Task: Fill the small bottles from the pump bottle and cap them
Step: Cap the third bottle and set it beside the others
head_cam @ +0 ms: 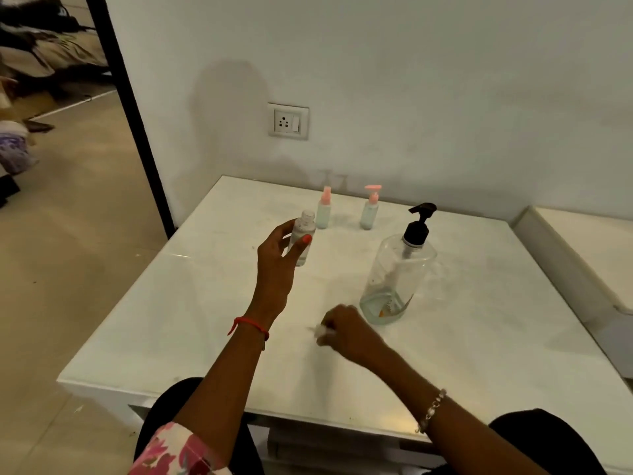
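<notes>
Right hand (346, 332): nearest of the hands, just in front and to the left of the pump bottle (399, 275), low over the tabletop (479, 354); fingers curled around a small white piece (320, 330) that is too blurred to name.
Pump bottle: clear with a black pump head, standing on the tabletop to the right of the middle; only a little liquid sits at its bottom.
Left hand (277, 255): raised to the left of the pump bottle, with a red thread (248, 323) at the wrist; thumb and fingers grip the open small bottle (303, 238).
Open small bottle: clear, upright and without a cap, held above the tabletop, at about the height of the pump head and well apart from it.
Pink-topped bottles: two stand beyond the pump bottle near the tabletop's far edge. One has a spray-type top (323, 209) and the other a small pump top (370, 209); they are apart from each other, both with pale contents.
Wall socket (287, 121): on the white wall behind the pump bottle, up and to the left.
</notes>
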